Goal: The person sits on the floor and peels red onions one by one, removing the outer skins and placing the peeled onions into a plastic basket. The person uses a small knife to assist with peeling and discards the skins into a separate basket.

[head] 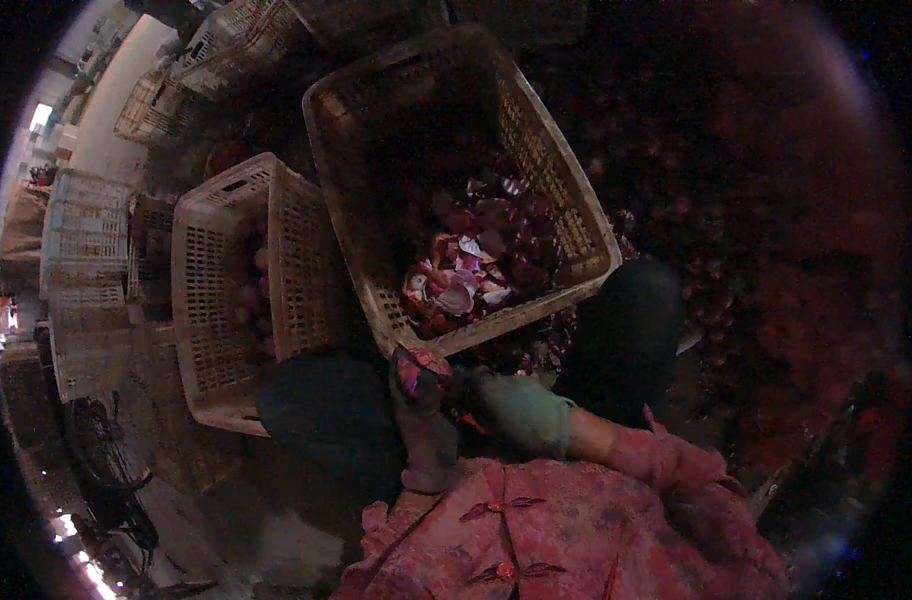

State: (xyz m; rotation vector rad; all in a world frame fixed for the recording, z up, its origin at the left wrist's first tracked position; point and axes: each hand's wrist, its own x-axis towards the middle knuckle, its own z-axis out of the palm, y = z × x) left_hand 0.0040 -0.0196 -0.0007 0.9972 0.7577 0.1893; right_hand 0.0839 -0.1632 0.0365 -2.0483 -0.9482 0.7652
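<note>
My left hand (424, 427), in a dim greyish glove with dark fingers, holds a red onion (430, 361) at the near corner of a large plastic crate (531, 311). My right hand (512, 405) wears a green glove with a dark finger part and comes in from the right, close beside the onion. Its fingertips are lost in shadow, so whether they grip anything cannot be told. Loose red and whitish onion skins (463, 281) lie in the near end of the slatted crate, whose far end is very dark.
To the left, a second plastic crate (223, 300) holds round onions (261, 292). More crates (88, 255) stand farther left and at the upper left (231, 45). My knees (628, 330) flank the large crate's near end. Dim onions (715, 292) lie on the right.
</note>
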